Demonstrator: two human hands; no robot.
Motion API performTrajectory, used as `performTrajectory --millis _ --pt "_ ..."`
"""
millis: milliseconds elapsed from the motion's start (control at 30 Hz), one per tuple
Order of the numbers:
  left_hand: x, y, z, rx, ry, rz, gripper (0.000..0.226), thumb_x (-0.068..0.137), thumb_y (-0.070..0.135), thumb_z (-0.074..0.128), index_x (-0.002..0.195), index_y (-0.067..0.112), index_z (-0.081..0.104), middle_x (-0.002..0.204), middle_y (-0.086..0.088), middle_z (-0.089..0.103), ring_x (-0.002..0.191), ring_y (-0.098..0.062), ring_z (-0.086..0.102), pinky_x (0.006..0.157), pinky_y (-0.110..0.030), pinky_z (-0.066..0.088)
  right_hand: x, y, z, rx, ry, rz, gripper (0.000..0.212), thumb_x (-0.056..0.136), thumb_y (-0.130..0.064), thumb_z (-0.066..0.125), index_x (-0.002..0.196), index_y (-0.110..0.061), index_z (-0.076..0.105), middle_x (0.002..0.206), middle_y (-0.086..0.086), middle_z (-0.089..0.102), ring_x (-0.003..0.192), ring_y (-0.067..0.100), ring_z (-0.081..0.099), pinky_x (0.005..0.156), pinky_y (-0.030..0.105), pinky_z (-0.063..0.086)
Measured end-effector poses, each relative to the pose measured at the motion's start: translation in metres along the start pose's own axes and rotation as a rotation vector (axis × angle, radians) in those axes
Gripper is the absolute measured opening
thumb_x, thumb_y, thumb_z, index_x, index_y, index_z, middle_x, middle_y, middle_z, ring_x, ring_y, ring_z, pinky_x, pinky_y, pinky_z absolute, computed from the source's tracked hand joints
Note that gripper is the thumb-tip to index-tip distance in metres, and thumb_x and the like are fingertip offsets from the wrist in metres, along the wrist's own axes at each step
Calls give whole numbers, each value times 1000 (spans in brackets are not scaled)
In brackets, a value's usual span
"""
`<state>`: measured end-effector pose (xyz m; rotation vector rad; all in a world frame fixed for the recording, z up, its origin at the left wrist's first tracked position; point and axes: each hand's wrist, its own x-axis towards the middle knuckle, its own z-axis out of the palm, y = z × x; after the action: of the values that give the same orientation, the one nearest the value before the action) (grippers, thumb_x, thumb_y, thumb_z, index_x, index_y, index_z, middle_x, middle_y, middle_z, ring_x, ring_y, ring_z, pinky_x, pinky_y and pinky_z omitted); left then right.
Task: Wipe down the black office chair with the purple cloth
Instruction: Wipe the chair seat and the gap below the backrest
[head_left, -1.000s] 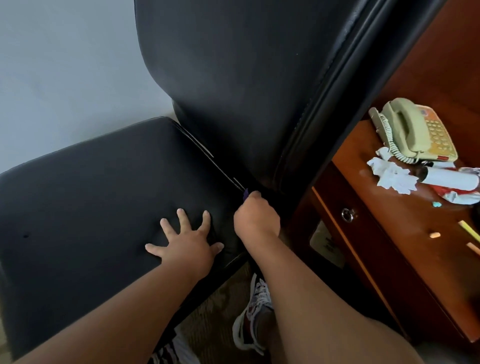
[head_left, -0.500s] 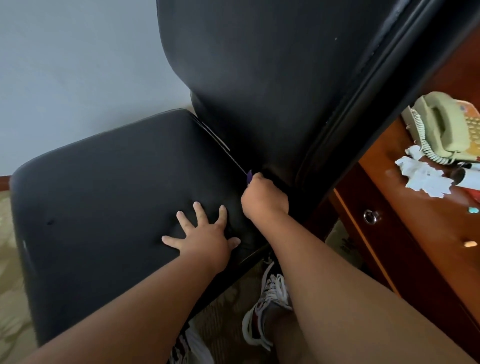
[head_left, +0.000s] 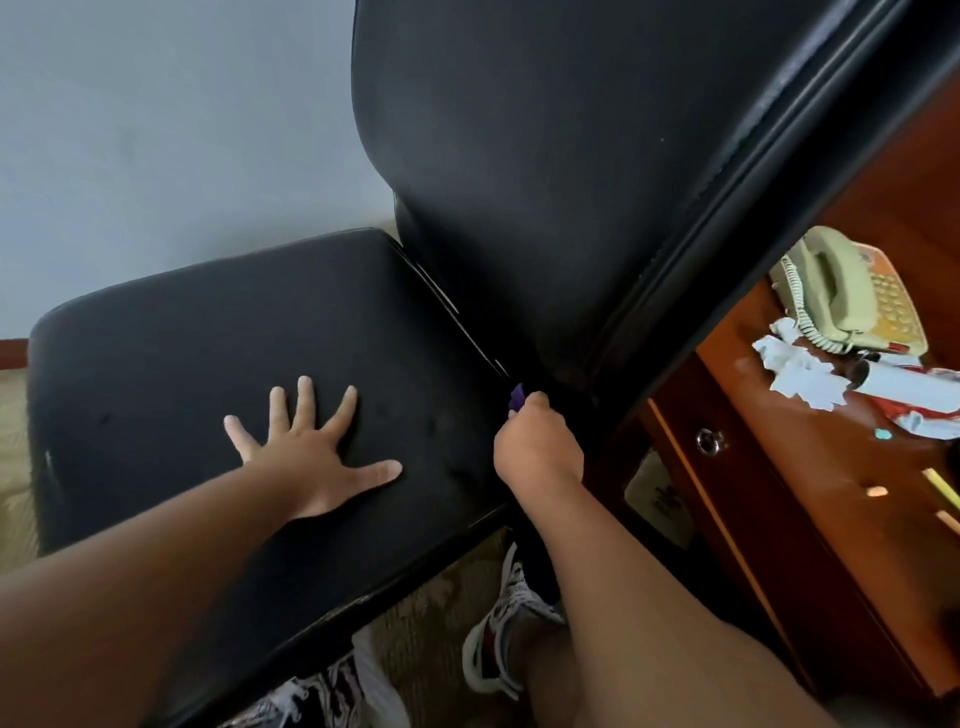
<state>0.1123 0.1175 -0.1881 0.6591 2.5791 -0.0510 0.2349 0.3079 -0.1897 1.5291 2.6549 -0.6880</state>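
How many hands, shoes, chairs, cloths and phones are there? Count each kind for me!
2 hands: left hand flat on the seat, right hand gripping the cloth
2 patterned white sneakers
1 black leather office chair
1 purple cloth
1 beige corded desk telephone
Total: 7

A black office chair, seat and backrest alike matte black, stands against a pale grey-blue wall, with a sliver of purple cloth showing at the seat's rear crease. At right, a reddish-brown wooden desk carries a beige telephone with an orange keypad panel, crumpled white paper and a small turquoise scrap. Below, white sneakers bear dark markings and what may be red trim, over a faintly mottled beige carpet.
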Motion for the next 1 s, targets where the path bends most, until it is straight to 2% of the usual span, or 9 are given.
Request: performTrajectory --millis 133,267,433,600,700,867,1000 --pt "6 -10 19 -22 51 82 115 55 102 8 149 48 -27 159 -3 -37 145 -31 -36 113 -69 -15 19 -18 7 -3 13 2 26 101 -26 50 124 -13 47 118 8 65 106 29 65 87 41 55" --pt "9 -11 28 -75 105 109 110 61 101 11 151 48 -25 159 -3 -37 143 -30 -40 111 -67 -19 41 -38 20 -72 93 -35 24 100 -24 51 121 -12 49 111 8 68 95 26 68 78 39 57" --pt "10 -4 36 -123 174 101 106 66 99 11 151 47 -24 159 -5 -37 142 -30 -41 111 -67 -20 71 -64 23 -66 97 -46 24 101 -27 51 120 -13 51 114 8 68 100 29 68 75 38 55" --pt "10 6 46 -141 280 75 102 70 99 6 153 45 -21 161 -7 -32 145 -32 -37 112 -68 -18 90 -76 15 -85 23 -132 27 106 -32 42 125 -15 50 119 8 65 104 29 65 70 35 45" --pt "10 13 50 -137 340 49 102 72 98 3 155 44 -16 164 -9 -26 147 -33 -32 112 -68 -16 89 -64 0 -203 -32 -172 32 107 -37 37 125 -14 50 119 10 63 104 31 64 71 36 43" --pt "8 14 52 -123 364 45 101 72 97 0 156 42 -14 165 -10 -21 149 -34 -28 113 -69 -14 63 -28 -12 -369 2 -216 29 107 -36 38 124 -13 48 99 8 61 83 26 61 66 36 44" --pt "7 9 51 -93 368 72 100 74 96 -1 157 41 -10 166 -11 -18 149 -35 -25 113 -70 -12 58 -32 -4 -312 44 -204 26 105 -29 46 123 -11 50 100 9 65 75 23 57 61 34 45"
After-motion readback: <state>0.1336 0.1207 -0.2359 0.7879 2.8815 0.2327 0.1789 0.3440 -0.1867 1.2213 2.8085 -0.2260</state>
